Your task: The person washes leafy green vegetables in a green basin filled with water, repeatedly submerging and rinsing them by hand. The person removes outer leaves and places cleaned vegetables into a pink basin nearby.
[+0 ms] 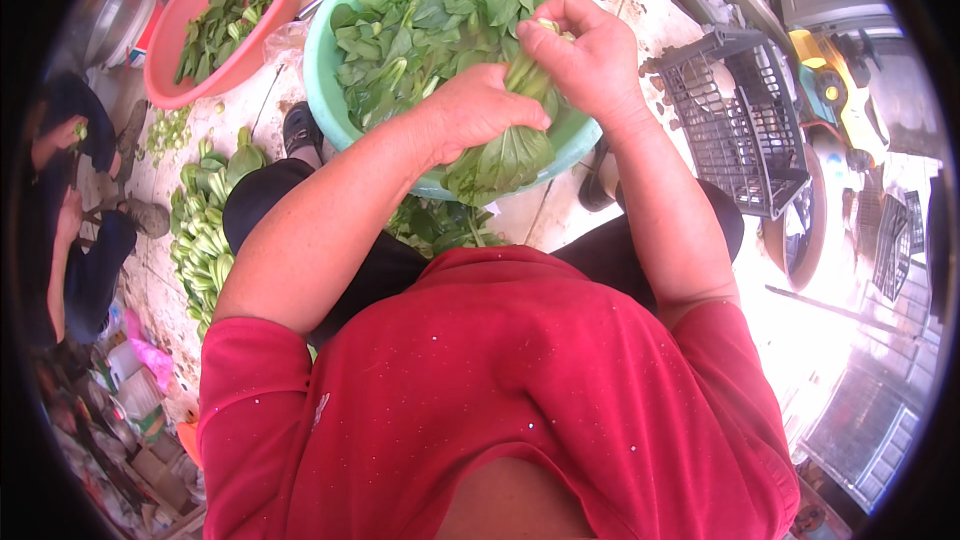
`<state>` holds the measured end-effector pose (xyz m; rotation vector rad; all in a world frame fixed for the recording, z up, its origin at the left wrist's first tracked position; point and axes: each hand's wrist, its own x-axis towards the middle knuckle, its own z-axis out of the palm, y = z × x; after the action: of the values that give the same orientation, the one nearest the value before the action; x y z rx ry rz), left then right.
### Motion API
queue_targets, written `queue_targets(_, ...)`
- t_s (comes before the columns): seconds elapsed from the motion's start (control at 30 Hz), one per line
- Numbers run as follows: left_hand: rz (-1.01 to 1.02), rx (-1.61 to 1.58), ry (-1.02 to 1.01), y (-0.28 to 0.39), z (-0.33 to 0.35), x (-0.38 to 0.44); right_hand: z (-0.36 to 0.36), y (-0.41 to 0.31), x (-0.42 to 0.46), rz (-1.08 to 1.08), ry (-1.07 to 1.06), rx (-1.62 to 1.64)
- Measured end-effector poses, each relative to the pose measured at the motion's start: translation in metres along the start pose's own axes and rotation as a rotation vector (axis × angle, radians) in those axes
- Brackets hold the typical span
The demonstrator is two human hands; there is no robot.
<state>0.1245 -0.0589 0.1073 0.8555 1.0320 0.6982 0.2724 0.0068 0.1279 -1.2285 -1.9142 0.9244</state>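
A green plastic basin (pixel 330 101) full of leafy greens (pixel 420 30) stands on the floor between my feet. Above its right part, my left hand (pixel 480 109) grips the lower part of a bunch of green leaves (pixel 506 157), which hangs over the near rim. My right hand (pixel 589 52) pinches the pale stem end of the same bunch, fingers closed round it. Both hands are close together. More cut greens (pixel 442 225) lie on the floor between the near rim and my body.
A pink basin (pixel 161 67) with some greens stands at the upper left. Bok choy heads (pixel 206 240) are piled left of my knee. A person (pixel 67 202) sits at the far left. A grey plastic crate (pixel 739 120) and a toy vehicle (pixel 844 94) are at right.
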Motion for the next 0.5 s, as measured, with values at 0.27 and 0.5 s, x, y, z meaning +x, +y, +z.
queue_targets(0.27,0.048,0.0,-0.003,0.0061,0.0048,-0.0038,-0.0013,-0.0024,0.0036,0.04,0.003,0.011)
queue_targets(0.5,0.011,0.057,0.036,0.0028,0.0003,0.0015,-0.0012,0.002,0.0049,0.074,-0.037,0.041)
